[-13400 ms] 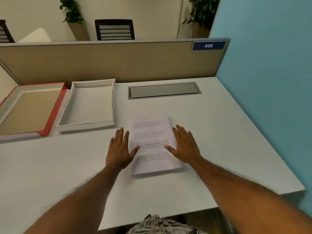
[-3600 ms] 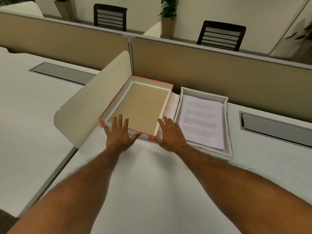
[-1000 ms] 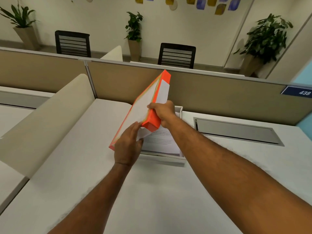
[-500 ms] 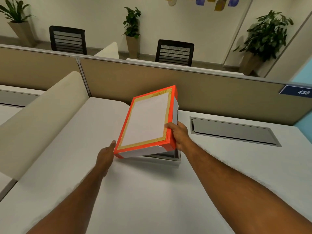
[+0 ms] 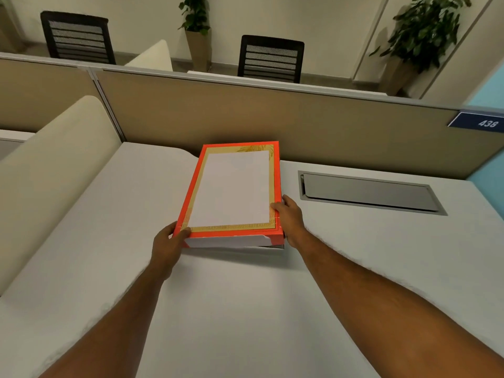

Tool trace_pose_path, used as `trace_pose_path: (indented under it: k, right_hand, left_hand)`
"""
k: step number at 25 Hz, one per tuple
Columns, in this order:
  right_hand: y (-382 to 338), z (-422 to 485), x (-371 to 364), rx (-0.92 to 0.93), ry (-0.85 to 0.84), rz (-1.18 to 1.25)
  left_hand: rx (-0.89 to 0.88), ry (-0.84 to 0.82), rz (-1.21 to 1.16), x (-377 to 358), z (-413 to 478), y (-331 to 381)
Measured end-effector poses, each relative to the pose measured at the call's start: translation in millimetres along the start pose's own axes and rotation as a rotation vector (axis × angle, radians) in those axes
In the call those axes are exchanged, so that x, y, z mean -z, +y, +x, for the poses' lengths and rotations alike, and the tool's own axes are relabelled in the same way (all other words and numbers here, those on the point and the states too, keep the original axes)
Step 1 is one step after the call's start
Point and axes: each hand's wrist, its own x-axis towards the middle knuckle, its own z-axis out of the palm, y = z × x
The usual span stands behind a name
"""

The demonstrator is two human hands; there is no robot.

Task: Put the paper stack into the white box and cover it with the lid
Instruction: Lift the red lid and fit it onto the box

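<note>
The orange-edged lid [image 5: 231, 186], with a white and gold top, lies flat over the white box [image 5: 275, 246] on the desk; only a thin strip of the box shows under the lid's near right corner. The paper stack is hidden beneath the lid. My left hand [image 5: 167, 245] grips the lid's near left corner. On the right edge, close to the near corner, my right hand [image 5: 290, 219] holds the lid with the thumb on top.
A grey cable hatch [image 5: 368, 192] is set into the white desk [image 5: 245, 309] right of the box. A tan partition [image 5: 272, 115] runs behind, a cream curved divider [image 5: 46, 170] stands at the left. Chairs and plants sit beyond.
The lid went from tilted above the box to lying level over it. My left hand moved from under its near left corner to gripping that corner.
</note>
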Motion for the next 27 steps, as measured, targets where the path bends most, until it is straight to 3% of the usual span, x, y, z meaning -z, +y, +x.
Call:
trace_pose_path:
  k: [14,27]
  right_hand:
    - [24.7,6.6,3.2,0.002,0.024,0.056]
    - [43.8,13.9,1.4,0.038,0.106,-0.146]
  left_hand:
    - [-0.123,0.015,0.004,-4.7,-1.2,-0.1]
    - [-0.157,0.061,0.198,-8.6,9.3,-15.9]
